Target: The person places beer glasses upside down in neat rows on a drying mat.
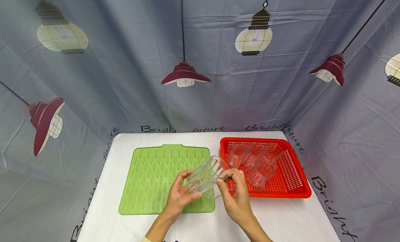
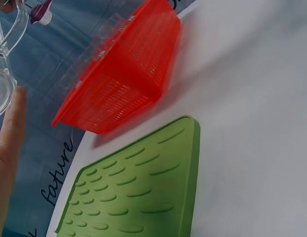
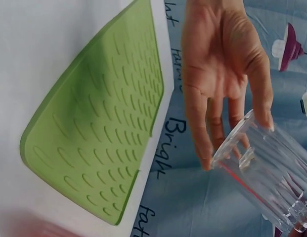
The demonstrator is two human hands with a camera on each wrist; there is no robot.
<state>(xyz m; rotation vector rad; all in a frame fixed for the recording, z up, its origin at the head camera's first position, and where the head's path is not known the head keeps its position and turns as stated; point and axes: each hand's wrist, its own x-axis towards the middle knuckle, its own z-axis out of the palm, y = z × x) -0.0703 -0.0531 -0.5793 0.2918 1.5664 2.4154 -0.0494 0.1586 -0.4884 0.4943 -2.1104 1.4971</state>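
Note:
A clear mug (image 1: 204,174) with a handle is held tilted in the air by both hands, over the right edge of the green drying mat (image 1: 153,179). My left hand (image 1: 177,199) pinches one end of the mug between thumb and fingers; in the right wrist view its fingertips touch the edge of that end. At the opposite end, my right hand (image 1: 235,198) grips the mug with thumb and bent fingers. The mug's handle points down toward the table. In the left wrist view only part of the mug (image 2: 2,89) shows.
To the right stands a red perforated basket (image 1: 304,191), with several clear mugs (image 1: 257,160) lying in its left and middle part. Both the mat and the basket lie on a white table (image 1: 125,230). A grey-blue curtain (image 1: 131,96) printed with lamps surrounds the table.

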